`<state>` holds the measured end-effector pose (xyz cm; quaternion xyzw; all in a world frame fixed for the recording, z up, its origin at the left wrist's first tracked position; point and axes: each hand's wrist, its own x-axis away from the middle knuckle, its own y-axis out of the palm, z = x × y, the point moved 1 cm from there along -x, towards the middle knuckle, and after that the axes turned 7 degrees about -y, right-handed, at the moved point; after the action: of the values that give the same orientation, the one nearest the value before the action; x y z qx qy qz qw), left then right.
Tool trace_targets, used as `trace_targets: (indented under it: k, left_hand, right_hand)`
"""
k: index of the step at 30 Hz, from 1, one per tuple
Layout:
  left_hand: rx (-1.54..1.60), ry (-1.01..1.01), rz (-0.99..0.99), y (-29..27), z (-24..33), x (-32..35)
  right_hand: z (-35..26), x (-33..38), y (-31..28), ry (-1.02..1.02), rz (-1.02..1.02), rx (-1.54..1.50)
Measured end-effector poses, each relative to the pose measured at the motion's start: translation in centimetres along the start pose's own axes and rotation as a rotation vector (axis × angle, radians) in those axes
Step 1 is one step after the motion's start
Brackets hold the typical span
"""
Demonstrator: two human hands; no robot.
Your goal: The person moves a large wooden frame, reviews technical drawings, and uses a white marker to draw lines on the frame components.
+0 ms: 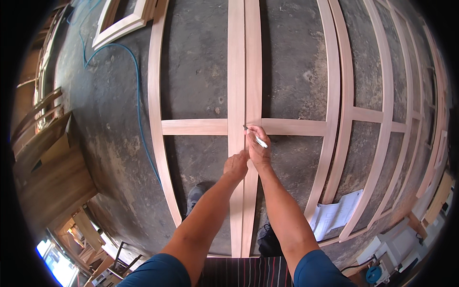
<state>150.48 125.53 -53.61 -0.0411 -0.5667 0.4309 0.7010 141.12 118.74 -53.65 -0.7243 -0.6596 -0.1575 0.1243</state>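
Two pale wooden door frames lie side by side, their long middle stiles (236, 71) meeting along a narrow seam. In my right hand (259, 152) is a white marker (261, 142) with a dark tip. Its tip touches or hovers at the seam, level with the left crossrail (195, 126) and the right crossrail (294, 127). Just below and to the left, my left hand (235, 165) rests closed on the stiles. Its fingertips are bunched beside the right hand, and whatever they may pinch is hidden.
More wooden frames (377, 115) lie to the right. Paper drawings (337, 214) rest among them. A blue hose (138, 91) winds over the concrete floor at left, below another frame piece (125, 25). Wooden panels (57, 177) stand at the far left. My shoes are beside the stiles.
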Motion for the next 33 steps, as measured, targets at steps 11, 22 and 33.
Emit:
trace_targets:
  k: [11, 22, 33]
  left_hand:
    - [-0.099, -0.062, -0.068, -1.7, 1.6, 0.0]
    - [-0.043, -0.048, -0.022, -1.6, 1.3, 0.3]
    - [-0.063, -0.060, -0.030, -1.5, 1.3, 0.3]
  right_hand:
    - [0.7, -0.7, 0.6, -0.112, 0.020, 0.113]
    - [-1.1, -0.2, 0.0, -0.148, 0.081, 0.263]
    - [-1.0, -0.4, 0.0, -0.174, 0.057, 0.249]
